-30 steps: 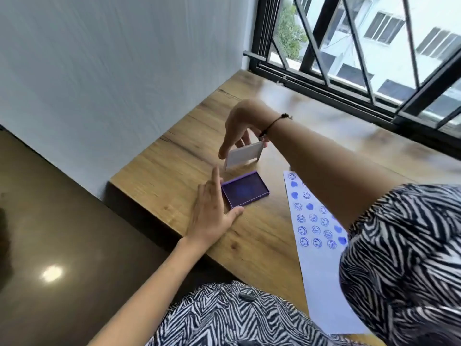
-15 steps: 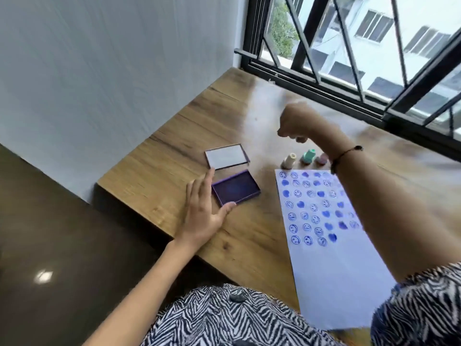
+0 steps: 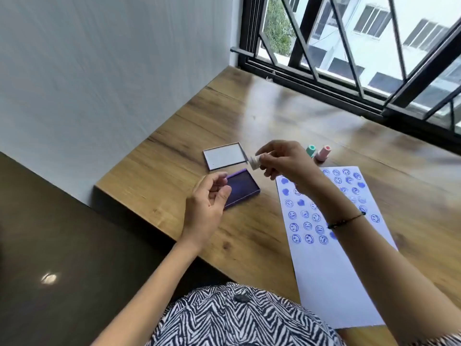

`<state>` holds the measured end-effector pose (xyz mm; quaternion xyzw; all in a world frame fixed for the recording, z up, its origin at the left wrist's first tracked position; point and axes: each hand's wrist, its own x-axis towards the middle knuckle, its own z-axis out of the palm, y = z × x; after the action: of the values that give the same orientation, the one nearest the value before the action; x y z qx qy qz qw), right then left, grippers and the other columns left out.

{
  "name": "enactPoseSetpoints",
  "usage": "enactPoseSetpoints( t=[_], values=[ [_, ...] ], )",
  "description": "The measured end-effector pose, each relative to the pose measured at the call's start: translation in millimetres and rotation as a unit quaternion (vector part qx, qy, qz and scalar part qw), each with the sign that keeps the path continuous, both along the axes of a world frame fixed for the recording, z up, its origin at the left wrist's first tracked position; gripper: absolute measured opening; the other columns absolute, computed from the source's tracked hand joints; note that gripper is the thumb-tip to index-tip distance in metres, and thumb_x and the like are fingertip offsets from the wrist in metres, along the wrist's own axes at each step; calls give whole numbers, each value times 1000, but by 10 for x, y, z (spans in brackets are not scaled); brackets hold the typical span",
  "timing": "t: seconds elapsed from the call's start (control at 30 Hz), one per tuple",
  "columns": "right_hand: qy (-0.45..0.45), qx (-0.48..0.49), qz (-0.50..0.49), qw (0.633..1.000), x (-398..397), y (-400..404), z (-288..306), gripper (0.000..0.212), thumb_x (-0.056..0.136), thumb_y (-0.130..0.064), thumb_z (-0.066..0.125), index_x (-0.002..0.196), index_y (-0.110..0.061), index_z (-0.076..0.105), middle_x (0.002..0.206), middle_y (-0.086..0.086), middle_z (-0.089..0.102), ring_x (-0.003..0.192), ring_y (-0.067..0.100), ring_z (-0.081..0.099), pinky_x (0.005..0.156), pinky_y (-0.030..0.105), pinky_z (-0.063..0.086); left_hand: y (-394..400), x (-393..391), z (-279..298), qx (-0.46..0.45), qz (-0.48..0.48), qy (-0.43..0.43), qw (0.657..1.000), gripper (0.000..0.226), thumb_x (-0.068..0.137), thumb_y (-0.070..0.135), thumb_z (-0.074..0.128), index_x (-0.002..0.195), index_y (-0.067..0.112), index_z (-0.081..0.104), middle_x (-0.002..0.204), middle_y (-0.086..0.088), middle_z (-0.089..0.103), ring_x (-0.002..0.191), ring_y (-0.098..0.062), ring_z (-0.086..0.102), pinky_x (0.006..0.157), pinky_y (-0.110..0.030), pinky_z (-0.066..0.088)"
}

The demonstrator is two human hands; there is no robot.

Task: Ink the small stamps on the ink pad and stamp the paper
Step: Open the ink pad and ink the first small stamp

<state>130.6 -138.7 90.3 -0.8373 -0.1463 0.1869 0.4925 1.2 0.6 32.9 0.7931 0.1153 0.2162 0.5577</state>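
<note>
My right hand (image 3: 282,162) holds a small cream stamp (image 3: 255,162) in its fingertips, above the table between the ink pad and the paper. The purple ink pad (image 3: 243,187) lies uncovered on the wooden table (image 3: 174,176). My left hand (image 3: 207,203) hovers at the pad's left edge with fingers loosely curled and nothing in it. White paper (image 3: 331,270) lies at the right, its upper half covered with blue smiley and heart prints. A green stamp (image 3: 310,150) and a pink stamp (image 3: 323,153) stand just beyond the paper.
The ink pad's white lid (image 3: 224,156) lies flat behind the pad. A white wall bounds the table on the left and a black window grille (image 3: 349,71) runs along the back. The table's front-left edge drops to a dark floor.
My right hand put the lid down behind the pad, reached to the stamps, and now holds the cream one near the pad. My left hand lifted off the table beside the pad.
</note>
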Motion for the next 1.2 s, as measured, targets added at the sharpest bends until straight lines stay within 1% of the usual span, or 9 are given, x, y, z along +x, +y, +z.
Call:
enactPoseSetpoints(
  t=[0.07, 0.13, 0.37, 0.57, 0.67, 0.77, 0.97, 1.1, 1.2],
  values=[
    [58, 73, 18, 995, -166, 72, -20, 9, 83, 2, 55, 84, -1, 64, 63, 14, 56, 46, 16, 50, 40, 17, 43, -3, 37, 51, -72, -21, 45, 996, 23, 83, 18, 61, 99, 35, 57, 94, 1, 65, 84, -11, 63, 79, -25, 52],
    [85, 99, 23, 991, -271, 133, -56, 11, 84, 3, 55, 83, -5, 64, 64, 14, 56, 44, 13, 48, 41, 18, 42, 2, 62, 83, -79, -30, 64, 994, 23, 81, 22, 63, 95, 40, 58, 91, 7, 66, 84, -12, 64, 80, -29, 54],
    [99, 112, 16, 989, -441, 243, -220, 16, 83, 3, 56, 75, -9, 64, 59, 12, 57, 46, 17, 49, 45, 24, 43, 77, 33, 74, -67, -21, 107, 992, 20, 81, 16, 64, 100, 20, 65, 91, -5, 72, 83, -18, 68, 81, -41, 57],
    [96, 114, 2, 989, -497, 286, -266, 16, 83, 7, 52, 80, -4, 63, 58, 12, 55, 43, 12, 49, 43, 24, 40, 97, 19, 85, -50, -6, 103, 993, 13, 77, 17, 68, 89, 22, 66, 81, -1, 70, 74, -12, 67, 70, -28, 57],
    [86, 116, 0, 989, -498, 290, -282, 14, 84, 6, 51, 84, -2, 62, 59, 11, 56, 45, 12, 50, 43, 21, 41, 104, 27, 98, -70, -2, 102, 992, 13, 76, 17, 69, 89, 19, 66, 81, -4, 71, 74, -16, 68, 70, -28, 57],
    [30, 105, 6, 994, -514, 305, -293, 14, 84, 4, 51, 87, -2, 64, 61, 9, 58, 49, 11, 52, 48, 20, 44, 97, 28, 118, -118, -2, 98, 988, 14, 77, 12, 68, 90, 16, 66, 81, -6, 70, 75, -19, 68, 72, -29, 56],
    [-87, 78, 8, 993, -422, 202, -250, 20, 83, 2, 53, 84, -15, 65, 63, 9, 58, 55, 13, 53, 58, 29, 45, 211, 37, 97, -258, 10, 73, 963, 7, 81, 0, 60, 85, 5, 62, 69, -8, 61, 52, -5, 61, 59, -15, 53],
    [-223, -66, 62, 971, -380, 165, -274, 11, 82, -4, 57, 89, -8, 66, 78, 12, 66, 68, 23, 54, 63, 30, 41, 269, 18, -24, -206, 18, 59, 977, 8, 81, 4, 61, 82, 12, 63, 69, -3, 61, 56, -4, 58, 61, -16, 52],
    [-345, -95, 94, 929, -340, 272, -225, 12, 81, -3, 57, 90, -2, 64, 87, 17, 68, 76, 33, 58, 63, 36, 46, 219, 2, -125, -171, 46, 60, 982, 10, 80, 12, 64, 81, 22, 63, 75, 1, 63, 65, -10, 56, 70, -27, 49]
  ],
)
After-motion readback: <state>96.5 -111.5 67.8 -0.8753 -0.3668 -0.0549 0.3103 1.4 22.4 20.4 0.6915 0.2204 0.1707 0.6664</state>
